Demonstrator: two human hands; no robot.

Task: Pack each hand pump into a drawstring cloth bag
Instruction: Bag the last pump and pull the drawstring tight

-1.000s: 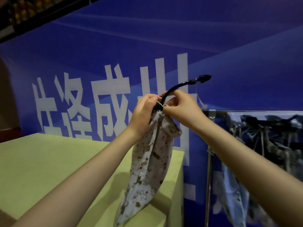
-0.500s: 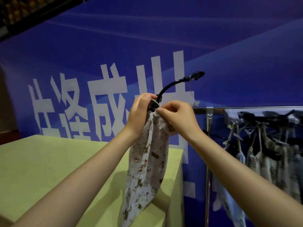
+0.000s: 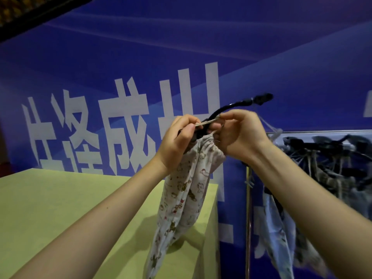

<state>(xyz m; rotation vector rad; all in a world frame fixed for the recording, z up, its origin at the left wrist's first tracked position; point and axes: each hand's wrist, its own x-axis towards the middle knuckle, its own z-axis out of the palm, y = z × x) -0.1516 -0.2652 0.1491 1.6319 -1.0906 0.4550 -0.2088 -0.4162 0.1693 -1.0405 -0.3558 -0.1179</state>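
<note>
While we pinch the cord [image 3: 207, 123] taut between left hand [image 3: 177, 141] and right hand [image 3: 239, 133], the bag [image 3: 185, 190] cinches.
Bag hangs over the bench's [image 3: 60, 208] right edge; pump hose [image 3: 241, 103] pokes out, so we close around it.

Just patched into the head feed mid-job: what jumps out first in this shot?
Centre frame, both hands are raised: the left hand and right hand pinch a drawstring taut between them above the gathered mouth of a printed bag. A black hose curves up out of the bag towards the right. Behind is a blue banner with large white characters, and more bags hang from a rack at right.
</note>
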